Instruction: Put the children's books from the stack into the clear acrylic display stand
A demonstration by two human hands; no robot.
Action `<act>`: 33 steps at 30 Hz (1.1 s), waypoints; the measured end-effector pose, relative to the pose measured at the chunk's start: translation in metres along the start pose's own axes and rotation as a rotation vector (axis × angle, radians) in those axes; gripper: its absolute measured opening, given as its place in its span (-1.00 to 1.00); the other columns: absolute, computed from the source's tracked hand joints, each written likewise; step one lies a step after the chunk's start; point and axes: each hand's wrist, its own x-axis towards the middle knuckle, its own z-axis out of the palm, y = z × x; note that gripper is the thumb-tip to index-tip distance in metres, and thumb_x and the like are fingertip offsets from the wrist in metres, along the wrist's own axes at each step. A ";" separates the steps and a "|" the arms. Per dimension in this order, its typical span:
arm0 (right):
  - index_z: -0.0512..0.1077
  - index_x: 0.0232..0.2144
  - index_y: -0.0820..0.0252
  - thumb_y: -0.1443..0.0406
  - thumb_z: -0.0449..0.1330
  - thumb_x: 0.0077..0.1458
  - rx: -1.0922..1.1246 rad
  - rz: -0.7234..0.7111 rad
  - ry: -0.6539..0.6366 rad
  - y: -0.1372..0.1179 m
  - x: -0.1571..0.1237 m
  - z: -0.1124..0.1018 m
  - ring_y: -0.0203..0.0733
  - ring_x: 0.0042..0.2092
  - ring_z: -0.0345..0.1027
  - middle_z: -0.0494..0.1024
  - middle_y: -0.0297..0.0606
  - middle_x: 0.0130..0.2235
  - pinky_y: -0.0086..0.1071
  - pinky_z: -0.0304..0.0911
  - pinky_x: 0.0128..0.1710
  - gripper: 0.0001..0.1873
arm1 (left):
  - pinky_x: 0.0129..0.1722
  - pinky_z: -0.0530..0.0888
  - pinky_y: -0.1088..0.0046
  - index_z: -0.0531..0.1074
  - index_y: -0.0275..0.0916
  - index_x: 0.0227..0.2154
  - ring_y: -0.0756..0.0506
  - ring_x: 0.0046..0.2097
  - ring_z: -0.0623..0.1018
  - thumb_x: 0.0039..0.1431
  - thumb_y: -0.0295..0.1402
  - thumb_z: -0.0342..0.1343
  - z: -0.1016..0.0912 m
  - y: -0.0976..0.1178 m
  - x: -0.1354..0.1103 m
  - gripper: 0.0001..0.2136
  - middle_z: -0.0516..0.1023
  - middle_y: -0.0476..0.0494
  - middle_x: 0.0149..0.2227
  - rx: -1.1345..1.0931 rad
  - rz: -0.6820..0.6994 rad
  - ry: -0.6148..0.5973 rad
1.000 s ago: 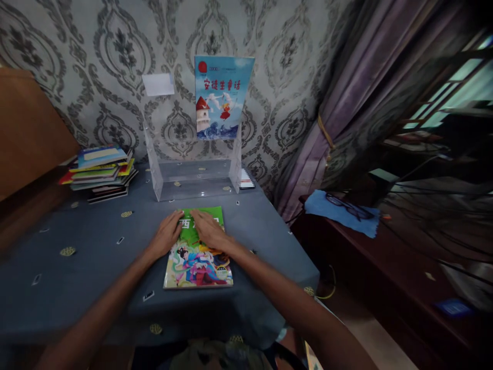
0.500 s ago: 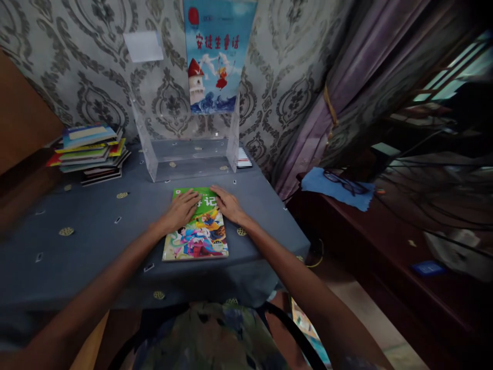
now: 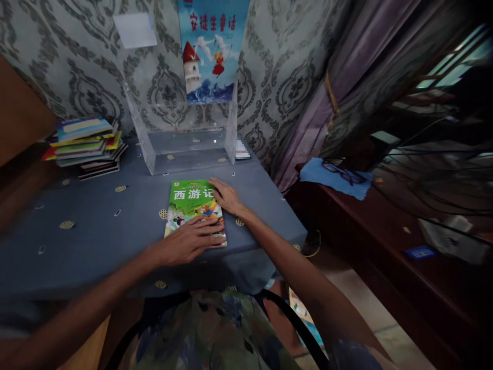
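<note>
A closed picture book with a green top and a colourful illustrated cover lies flat on the cloth-covered table. My left hand rests across the lower part of its cover, fingers stretched to the right and slightly apart; it hides much of the picture. Along the book's upper right edge lies my right hand, fingers extended over the corner and covering part of the last title character. Neither hand grips the book. Behind it stands a clear acrylic stand.
A pile of books sits at the left back. A blue fairy-tale book stands upright above the acrylic stand. To the right, glasses lie on a blue cloth on a dark red bench, with tangled cables beyond.
My left hand has slid from the top of the book down to its lower part, uncovering the title. My right hand stays at the upper right edge. The view has tilted slightly down.
</note>
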 end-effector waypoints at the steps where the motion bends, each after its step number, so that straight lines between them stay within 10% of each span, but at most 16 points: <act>1: 0.31 0.27 0.22 0.36 0.00 0.29 -0.004 -0.006 -0.003 -0.001 0.000 0.000 -0.12 0.40 0.10 0.30 -0.10 0.35 -0.09 0.04 0.39 -0.48 | 0.43 0.04 0.04 0.36 0.05 0.23 -0.12 0.45 0.10 0.40 -0.43 -0.10 0.000 0.001 0.000 -0.57 0.28 0.02 0.37 -0.001 0.000 0.007; 13: 0.37 0.20 0.33 0.35 0.05 0.32 -0.262 0.014 -0.116 -0.042 -0.004 -0.014 0.07 0.39 0.11 0.31 0.11 0.32 0.16 -0.10 0.38 -0.56 | 0.36 0.17 0.02 0.29 -0.21 0.28 -0.18 0.40 0.24 0.43 -0.28 -0.22 -0.006 -0.078 -0.035 -0.55 0.32 -0.23 0.35 0.159 -0.515 0.297; 23: 0.29 0.23 0.29 0.29 0.10 0.35 -0.224 -0.310 -0.234 -0.142 -0.051 0.038 0.06 0.41 0.04 0.28 0.10 0.34 0.08 -0.05 0.40 -0.55 | 0.37 0.15 0.06 0.26 -0.22 0.29 -0.18 0.41 0.20 0.43 -0.25 -0.27 -0.009 -0.101 -0.047 -0.53 0.26 -0.25 0.38 0.138 -0.572 0.349; 33: 0.28 0.29 0.16 0.21 0.03 0.40 -0.161 -0.166 -0.173 -0.110 -0.096 -0.002 0.00 0.41 0.06 0.29 -0.01 0.34 0.08 -0.01 0.39 -0.53 | 0.35 0.20 0.07 0.30 -0.19 0.27 -0.19 0.39 0.24 0.44 -0.21 -0.26 -0.002 -0.106 -0.049 -0.54 0.26 -0.25 0.38 0.179 -0.592 0.397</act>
